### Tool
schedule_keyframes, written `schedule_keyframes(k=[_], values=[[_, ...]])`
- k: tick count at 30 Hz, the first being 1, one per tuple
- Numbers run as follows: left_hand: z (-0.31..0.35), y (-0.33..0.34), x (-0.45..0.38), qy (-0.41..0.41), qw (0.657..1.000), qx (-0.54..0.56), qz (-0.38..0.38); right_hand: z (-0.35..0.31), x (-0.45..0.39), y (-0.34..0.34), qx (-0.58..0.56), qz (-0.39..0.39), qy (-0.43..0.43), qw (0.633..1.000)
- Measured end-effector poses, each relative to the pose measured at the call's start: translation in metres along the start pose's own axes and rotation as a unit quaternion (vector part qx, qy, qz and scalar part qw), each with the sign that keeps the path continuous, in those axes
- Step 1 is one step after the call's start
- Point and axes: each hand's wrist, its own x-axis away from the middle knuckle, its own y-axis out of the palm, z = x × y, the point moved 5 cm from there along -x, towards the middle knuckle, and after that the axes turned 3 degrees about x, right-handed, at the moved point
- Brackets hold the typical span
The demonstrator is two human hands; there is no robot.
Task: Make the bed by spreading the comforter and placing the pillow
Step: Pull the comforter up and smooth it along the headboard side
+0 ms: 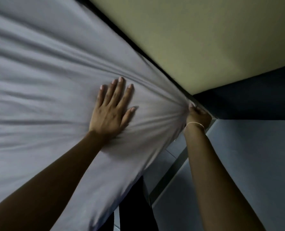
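While the left hand (110, 108) presses flat with fingers spread, the right hand (197, 115) grips the pale grey sheet (46, 72), apparently at its corner, creases fanning toward centre right.

The fingertips of the right hand (197, 114) were hidden in the bunched corner of the pale grey wrinkled bed fabric (46, 72), so the exact grip could not be seen. The fabric was cut off at the left and top edges. Both forearms ran out of the bottom edge. The picture was slightly blurred.
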Motion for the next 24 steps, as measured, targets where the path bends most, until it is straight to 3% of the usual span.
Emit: schedule_keyframes(k=[3, 6, 8, 10, 12, 20, 24], values=[[0.0, 0.001, 0.001, 0.002, 1.0, -0.01, -0.008, 0.004, 0.005, 0.007, 0.012, 0.062, -0.023, 0.998], [0.002, 0.001, 0.0, -0.011, 1.0, -0.009, -0.007, -0.008, 0.035, 0.012, 0.061, 0.124, -0.171, 0.976], [0.001, -0.001, 0.001, -0.009, 1.0, -0.015, -0.005, -0.013, 0.062, 0.023, 0.132, 0.083, -0.342, 0.927], [0.003, -0.001, 0.004, 0.001, 1.0, -0.011, -0.007, 0.0, 0.074, 0.039, 0.246, -0.011, -0.447, 0.86], [0.013, 0.002, 0.014, 0.026, 0.999, 0.001, -0.03, 0.017, 0.063, 0.041, 0.308, -0.061, -0.459, 0.831], [0.106, 0.034, 0.1, 0.155, 0.978, 0.016, -0.137, 0.029, 0.041, 0.016, 0.344, -0.102, -0.429, 0.829], [0.115, 0.015, 0.121, 0.166, 0.973, 0.062, -0.147, 0.013, 0.058, 0.007, 0.354, -0.118, -0.375, 0.849]])
